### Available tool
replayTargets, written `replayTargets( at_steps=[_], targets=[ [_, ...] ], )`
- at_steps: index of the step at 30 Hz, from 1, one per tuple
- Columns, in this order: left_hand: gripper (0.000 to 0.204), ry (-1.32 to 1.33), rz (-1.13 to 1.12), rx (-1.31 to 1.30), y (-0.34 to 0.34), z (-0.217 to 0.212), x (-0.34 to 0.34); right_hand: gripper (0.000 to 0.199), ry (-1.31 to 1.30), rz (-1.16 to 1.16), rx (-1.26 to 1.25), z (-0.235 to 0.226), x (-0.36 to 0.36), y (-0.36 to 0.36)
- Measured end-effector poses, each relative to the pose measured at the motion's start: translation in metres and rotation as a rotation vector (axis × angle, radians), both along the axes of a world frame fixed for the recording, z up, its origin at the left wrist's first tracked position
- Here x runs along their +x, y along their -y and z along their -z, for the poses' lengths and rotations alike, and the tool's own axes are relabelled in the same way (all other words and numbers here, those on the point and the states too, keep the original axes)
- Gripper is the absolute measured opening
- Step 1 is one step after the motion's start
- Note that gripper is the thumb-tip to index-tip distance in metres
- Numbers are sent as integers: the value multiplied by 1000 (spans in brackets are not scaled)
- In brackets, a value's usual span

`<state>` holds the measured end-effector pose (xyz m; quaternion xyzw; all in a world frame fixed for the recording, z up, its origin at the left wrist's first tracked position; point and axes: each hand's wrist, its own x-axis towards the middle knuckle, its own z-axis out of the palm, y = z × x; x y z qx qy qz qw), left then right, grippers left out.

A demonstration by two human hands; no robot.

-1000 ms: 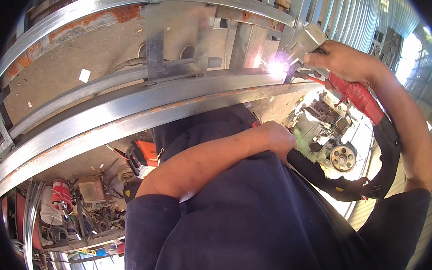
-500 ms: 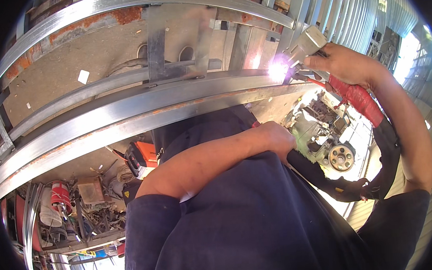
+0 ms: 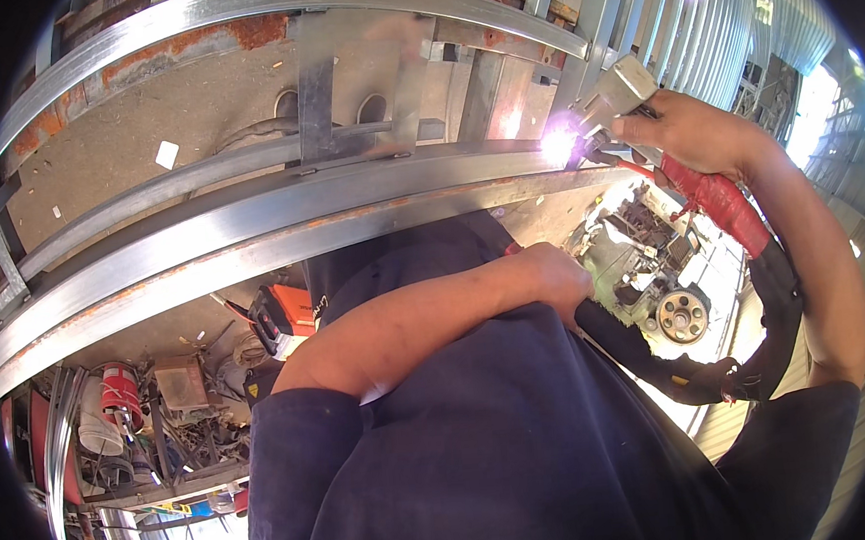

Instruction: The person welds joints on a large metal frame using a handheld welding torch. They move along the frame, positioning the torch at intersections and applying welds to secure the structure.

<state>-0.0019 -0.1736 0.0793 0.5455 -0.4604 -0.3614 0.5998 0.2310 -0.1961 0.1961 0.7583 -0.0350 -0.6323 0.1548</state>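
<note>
In my right hand [image 3: 689,132] is a welding gun [image 3: 714,200] with a red-wrapped handle and a boxy grey-beige head. My fingers are closed round it. At its tip a violet-white glare [image 3: 558,145] hides the exact spot where it meets the long steel profile [image 3: 278,206]. A thick black sleeved cable [image 3: 759,347] loops down from the handle and back toward my body. My left hand [image 3: 558,271] is closed at the cable's other visible end, its forearm across my front. Most of the left fingers are hidden.
More steel bars [image 3: 283,1], some rusty, form a frame beyond the profile. Below left stand a red container [image 3: 120,387], a white bucket [image 3: 98,424] and an orange-black case [image 3: 283,313]. Machinery with a round pulley [image 3: 681,316] sits at right. Corrugated sheeting [image 3: 726,19] rises behind.
The glare and the gun's tip have shifted very slightly to the right along the profile. My left hand stays in place.
</note>
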Motion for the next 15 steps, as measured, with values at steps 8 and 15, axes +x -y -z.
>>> replayTargets(
  at_steps=[8,15],
  targets=[
    [50,-14,38,2,-1,-2,4,68,29,32,27,-7,-5,2],
    [53,-36,36,29,6,3,0,66,243,115,85,-52,-12,6]
  ],
)
